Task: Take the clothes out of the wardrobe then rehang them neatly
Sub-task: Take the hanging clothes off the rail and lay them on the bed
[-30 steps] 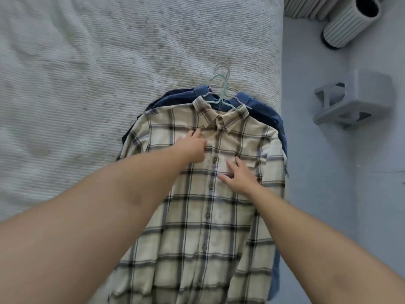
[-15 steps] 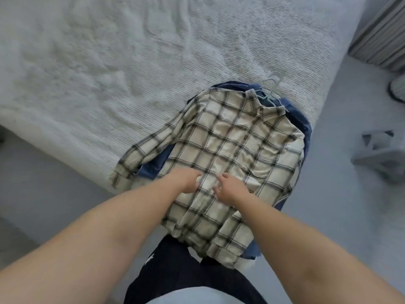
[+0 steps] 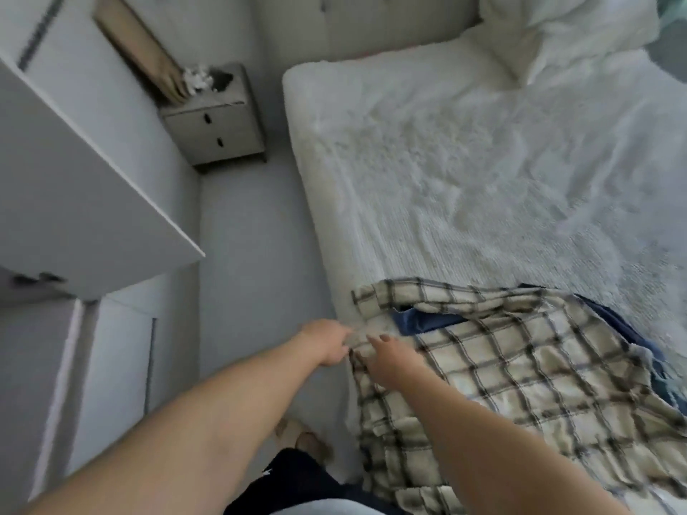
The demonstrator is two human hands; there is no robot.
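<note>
Here, nearest first.
Left hand [image 3: 329, 343]: fingers curled, apparently pinching the plaid shirt [image 3: 520, 373] at its edge; blur hides the contact.
Right hand [image 3: 390, 360]: fingers extended, resting on the shirt.
Plaid shirt: lying over a blue garment [image 3: 420, 321] at the bed [image 3: 464, 180] corner.
Beyond: nightstand [image 3: 215, 124] beside the bed.

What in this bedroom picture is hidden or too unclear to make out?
- Blue garment, head view: mostly covered by the plaid shirt.
- Hangers: none visible; the clothes and the right edge may hide them.
- Left hand: motion blur hides its grip on the shirt's edge.
- Items on the nightstand: too small and blurred.
</note>
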